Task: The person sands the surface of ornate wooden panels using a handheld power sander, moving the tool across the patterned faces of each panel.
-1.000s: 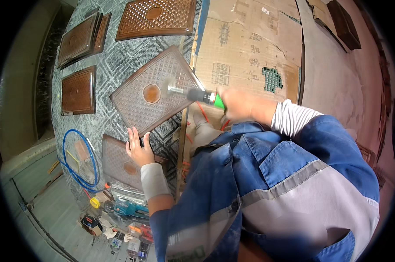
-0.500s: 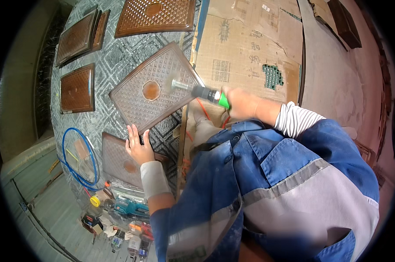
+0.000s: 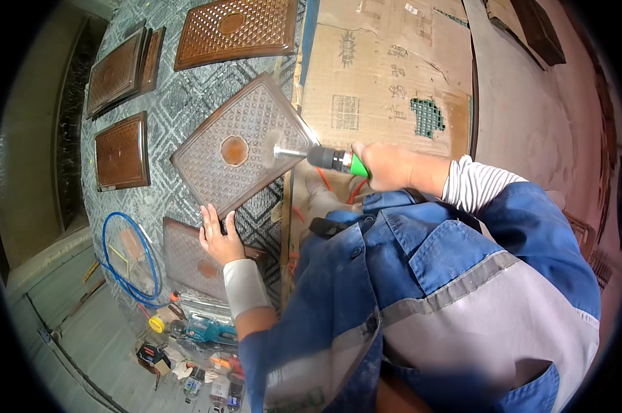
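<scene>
A carved brown wooden panel (image 3: 202, 153) with a diamond pattern and a smooth round medallion lies slanted on the patterned cloth, its surface pale with dust. My right hand (image 3: 388, 166) is wrapped round a handheld rotary grinder (image 3: 333, 160) with a green body and black collar. The grinder's metal shaft reaches over the panel's right part, where its blurred spinning tip seems to meet the carved surface. Fingers spread, my left hand (image 3: 220, 237) rests on the panel's near edge. Below that hand lies another dusty panel (image 3: 187, 256), partly covered by my forearm.
More glossy brown panels (image 3: 239, 33) lie at the far side, with a stack (image 3: 115, 72) and a single panel (image 3: 122, 151) at left. A blue hose (image 3: 106, 241) coils nearby. A teal power tool (image 3: 208, 329) and several bottles stand lower left. Flattened cardboard (image 3: 373, 76) lies beyond the table edge.
The grinder and my right hand have shifted slightly right and nearer. My left hand stays on the panel's edge; the whole view has moved a little.
</scene>
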Available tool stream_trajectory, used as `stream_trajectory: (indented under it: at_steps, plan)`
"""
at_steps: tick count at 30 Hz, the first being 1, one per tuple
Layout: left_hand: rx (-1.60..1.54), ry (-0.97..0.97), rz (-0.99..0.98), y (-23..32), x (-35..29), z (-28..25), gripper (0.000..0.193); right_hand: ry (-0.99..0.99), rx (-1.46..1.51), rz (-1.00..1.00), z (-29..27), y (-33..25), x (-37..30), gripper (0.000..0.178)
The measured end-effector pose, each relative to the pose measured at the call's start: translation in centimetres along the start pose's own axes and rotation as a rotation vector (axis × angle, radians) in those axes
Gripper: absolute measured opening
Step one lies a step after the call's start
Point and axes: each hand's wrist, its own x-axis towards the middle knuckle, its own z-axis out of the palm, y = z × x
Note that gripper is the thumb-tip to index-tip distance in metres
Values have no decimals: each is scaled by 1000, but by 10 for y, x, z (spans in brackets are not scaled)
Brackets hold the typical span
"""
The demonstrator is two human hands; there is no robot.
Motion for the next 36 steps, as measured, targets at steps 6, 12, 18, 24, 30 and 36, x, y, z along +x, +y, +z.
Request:
stream_trajectory:
  at_steps: [6,12,18,24,30,36]
  plan:
    - [-14,4,7,4,3,1,54,92,50,42,-3,19,4,40]
    - [-4,6,21,8,5,-4,54,25,55,42,5,21,-16,41]
    - [4,34,22,6,3,1,57,-22,19,80,8,13,-30,44]
    - [-5,47,17,4,2,2,59,29,32,45,9,18,-31,43]
    - [-19,47,8,8,4,1,58,130,10,74,18,5,-7,43]
    - [-10,46,6,6,1,1,58,18,-109,51,29,-23,-7,38]
